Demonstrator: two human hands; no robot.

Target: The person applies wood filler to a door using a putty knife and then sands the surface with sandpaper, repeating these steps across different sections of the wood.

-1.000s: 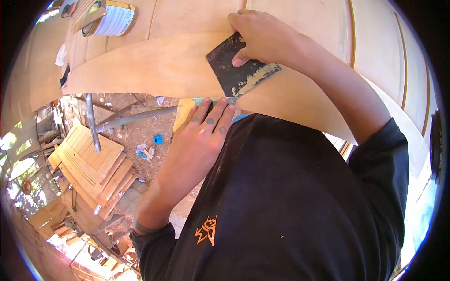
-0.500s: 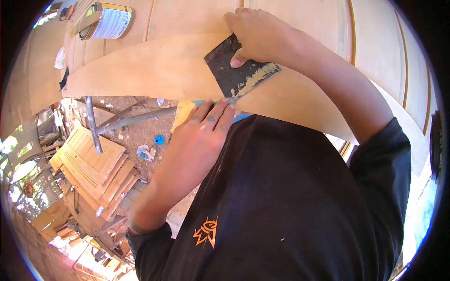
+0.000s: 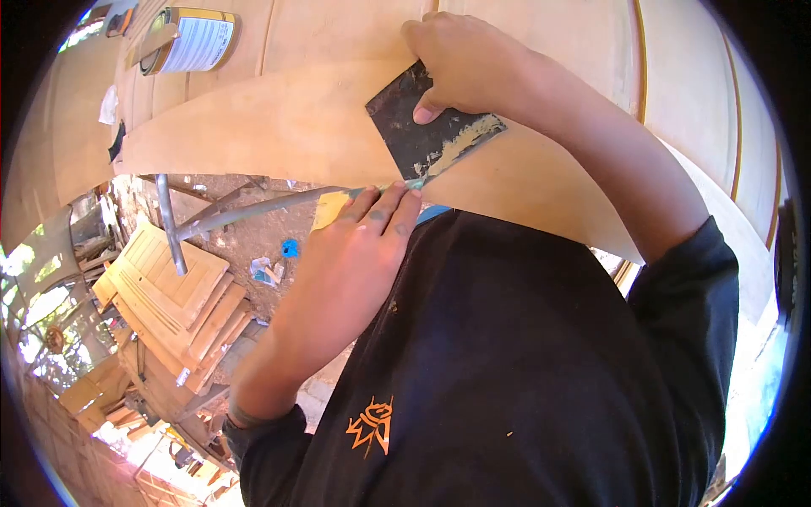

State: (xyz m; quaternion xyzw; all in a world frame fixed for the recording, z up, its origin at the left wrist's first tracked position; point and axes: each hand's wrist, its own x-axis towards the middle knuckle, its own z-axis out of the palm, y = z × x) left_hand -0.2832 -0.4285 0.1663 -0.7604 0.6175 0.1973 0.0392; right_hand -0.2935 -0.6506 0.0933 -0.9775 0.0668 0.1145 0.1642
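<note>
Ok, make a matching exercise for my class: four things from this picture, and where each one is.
Things
1. dark square plate
2. labelled can
3. stacked wooden panels
4. orange logo

Places
A. on the black shirt
B. partly behind a metal tube
C. in the right hand
D. standing on the wooden surface

Pairs: 1-C, 2-D, 3-B, 4-A

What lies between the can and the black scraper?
In the head view, only bare wooden panel lies between the can and the black scraper.
</note>
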